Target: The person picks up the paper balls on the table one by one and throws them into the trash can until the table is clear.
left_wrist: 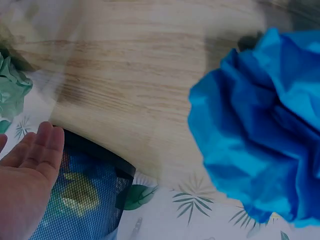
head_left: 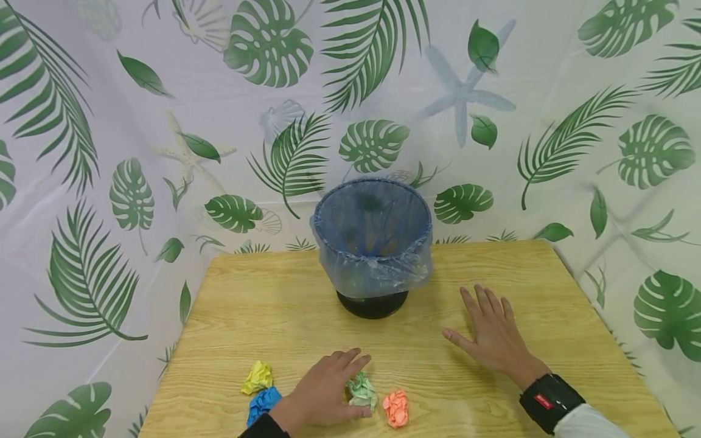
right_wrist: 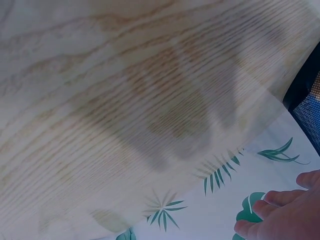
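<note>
My left hand point(head_left: 327, 389) is just over a crumpled green paper ball point(head_left: 361, 391), its fingers extended past the ball's far side and the thumb at its near side. In the left wrist view, the hand point(left_wrist: 30, 180) has straight fingers, and the green ball point(left_wrist: 12, 90) shows apart from them at the left edge. A crumpled blue paper ball point(head_left: 263, 404) lies beside the left wrist, with a yellow one point(head_left: 257, 377) behind it. To the right of the green ball is an orange one point(head_left: 396, 408). My right hand point(head_left: 495, 337) holds nothing, fingers spread above the table.
At the back of the wooden table point(head_left: 263, 304) stands a dark mesh bin point(head_left: 372, 306), lined with a translucent blue plastic bag point(head_left: 378, 274) folded over its rim. A leaf-patterned cloth point(head_left: 383, 79) hangs behind the table and along both sides.
</note>
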The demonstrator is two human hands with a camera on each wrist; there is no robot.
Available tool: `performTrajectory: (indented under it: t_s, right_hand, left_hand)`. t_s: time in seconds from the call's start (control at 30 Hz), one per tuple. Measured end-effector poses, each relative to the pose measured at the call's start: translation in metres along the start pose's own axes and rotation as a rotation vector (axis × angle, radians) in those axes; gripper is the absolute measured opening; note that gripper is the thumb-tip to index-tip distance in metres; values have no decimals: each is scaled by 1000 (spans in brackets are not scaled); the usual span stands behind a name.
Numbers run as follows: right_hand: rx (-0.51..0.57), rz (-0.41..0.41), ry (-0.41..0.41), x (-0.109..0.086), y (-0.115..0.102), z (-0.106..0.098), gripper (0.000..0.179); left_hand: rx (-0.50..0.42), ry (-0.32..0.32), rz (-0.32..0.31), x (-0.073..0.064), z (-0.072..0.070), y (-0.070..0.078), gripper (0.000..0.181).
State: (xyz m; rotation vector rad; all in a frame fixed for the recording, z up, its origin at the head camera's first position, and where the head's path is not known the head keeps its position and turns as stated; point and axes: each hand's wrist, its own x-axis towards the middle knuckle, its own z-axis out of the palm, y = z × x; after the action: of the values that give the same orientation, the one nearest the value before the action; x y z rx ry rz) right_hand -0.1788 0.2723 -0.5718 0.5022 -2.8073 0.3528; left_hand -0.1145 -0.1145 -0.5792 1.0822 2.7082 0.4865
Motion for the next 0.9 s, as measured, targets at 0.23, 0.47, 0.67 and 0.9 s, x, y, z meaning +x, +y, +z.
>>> performTrajectory:
  t_s: [0.23,0.47,0.67,0.9]
  right_hand:
    - [21,6,-13,0,-2,-1,96]
    - [21,11,-18,-1,-3,0,97]
    - [24,14,-23,-3,-3,1,97]
    - [22,13,-29,-5,-4,2,96]
  left_hand:
    - [43,-11,90,0,10,0,68]
    - [2,12,111,0,16,-2,45]
    - [-29,43,110,-2,15,-4,38]
    - [12,134,81,-3,-1,-8,32]
